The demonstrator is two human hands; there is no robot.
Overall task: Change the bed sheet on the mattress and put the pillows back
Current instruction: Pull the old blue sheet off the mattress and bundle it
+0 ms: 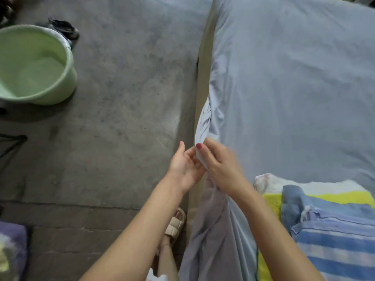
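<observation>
A pale blue bed sheet (284,88) covers the mattress on the right. Its bunched edge (203,126) hangs over the mattress side above the beige bed frame rail (204,63). My right hand (221,165) pinches that bunched edge between thumb and fingers. My left hand (185,165) is beside it, palm up, fingers loosely curled and touching the same fold. More loose sheet (215,230) hangs down below my right forearm. At the lower right on the bed lie a blue-and-white striped cloth (332,240) and a yellow-and-white cloth (272,201).
A green plastic basin (34,65) stands on the concrete floor (125,88) at the left, with dark shoes (63,29) behind it. My foot in a beige sandal (174,226) is beside the bed frame. A purple bundle (12,246) lies at the lower left.
</observation>
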